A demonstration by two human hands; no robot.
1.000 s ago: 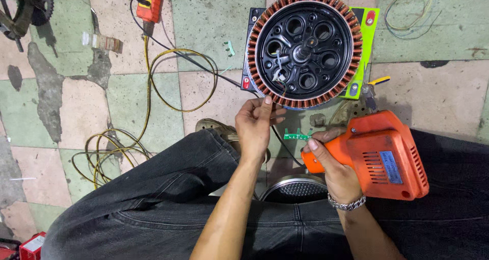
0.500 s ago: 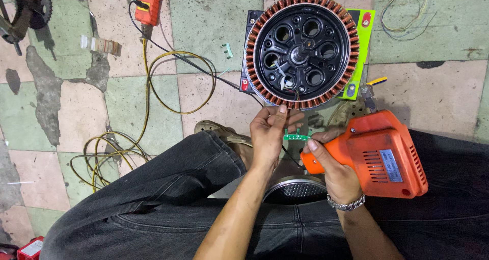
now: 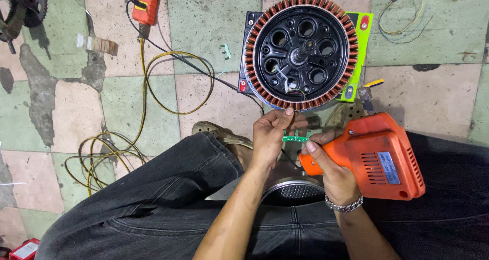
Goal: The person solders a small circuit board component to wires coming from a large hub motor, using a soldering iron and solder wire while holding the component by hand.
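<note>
Both hands meet just above the lap, at about six o'clock from the big motor wheel [image 3: 304,52]. Left hand [image 3: 270,138] pinches a small green circuit strip [image 3: 295,137] by its end between thumb and fingertips, lifting it clear of the knees, seemingly so its face can be reached. Right hand [image 3: 330,168], with a metal bracelet at the wrist, is clamped around the grip of an orange gun-shaped power tool [image 3: 379,160], its front end pointing toward eleven o'clock at the strip; whether the tip touches the strip I cannot tell. Thin wires run from the wheel's hub down toward the hands.

That wheel, ringed with copper windings, lies flat on a black and lime-green block [image 3: 362,46], which raises it off the ground. Under everything is a worn tiled floor [image 3: 214,15] of pale green and pink squares, patched and stained. At nine o'clock from the hands yellow cable [image 3: 153,94] lies in loose loops, leading up to an orange plug box [image 3: 147,3] at eleven o'clock. Dark jeans [image 3: 168,194] cover the bent legs.
</note>
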